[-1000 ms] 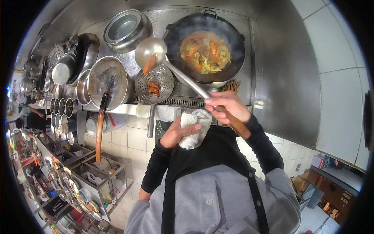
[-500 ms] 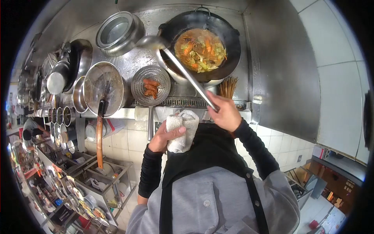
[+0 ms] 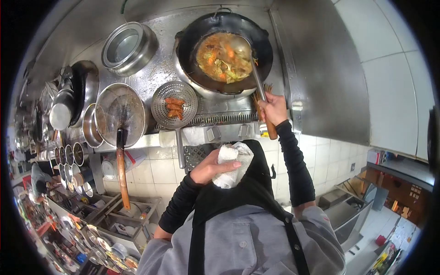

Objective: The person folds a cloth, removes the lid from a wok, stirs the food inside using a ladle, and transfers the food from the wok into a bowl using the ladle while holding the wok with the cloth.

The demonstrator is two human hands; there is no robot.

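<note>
Since the earlier frame, your ladle (image 3: pixel 258 80) has swung from beside the metal pot (image 3: pixel 137 64) into the wok (image 3: pixel 185 52). Its bowl now sits at the right side of the carrot-and-cabbage stew (image 3: pixel 220 62); you cannot tell how deep it dips. Your right hand (image 3: pixel 275 109) wraps around the handle, the wooden end jutting below. Your left hand (image 3: pixel 208 168) clasps a folded white towel (image 3: pixel 229 169) before your apron (image 3: pixel 229 197). Left of the wok, your perforated skimmer (image 3: pixel 160 103) holds browned pieces (image 3: pixel 174 107).
</note>
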